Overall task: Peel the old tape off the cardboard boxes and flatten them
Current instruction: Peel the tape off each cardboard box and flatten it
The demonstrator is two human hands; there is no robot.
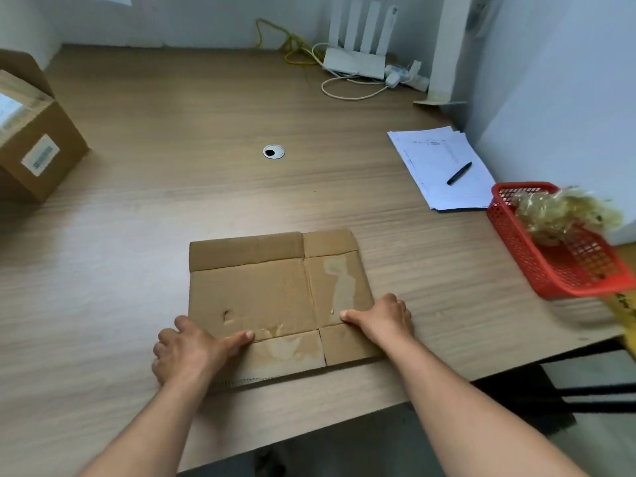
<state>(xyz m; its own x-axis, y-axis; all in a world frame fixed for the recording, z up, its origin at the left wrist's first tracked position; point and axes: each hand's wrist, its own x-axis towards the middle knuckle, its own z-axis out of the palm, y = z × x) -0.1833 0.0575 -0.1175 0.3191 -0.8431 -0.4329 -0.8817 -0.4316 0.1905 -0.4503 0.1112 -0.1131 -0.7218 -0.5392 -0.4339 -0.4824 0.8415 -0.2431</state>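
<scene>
Flattened box (272, 290) lies at the surface's (137, 218) 6 o'clock edge. My left hand (187, 349) and right hand (383, 320) press flat, fingers spread, gripping nothing. I judge it light, stiff, creased; best gripped by its side edges.

This looks like a small office corner; a wood-grain surface (172, 218) with a cable grommet (273, 152) meets plain white walls; a white router (356, 60) with trailing cables (347, 87) sits far right; a stack of written papers (426, 180) and a black pen (459, 173) lie on the right.
</scene>
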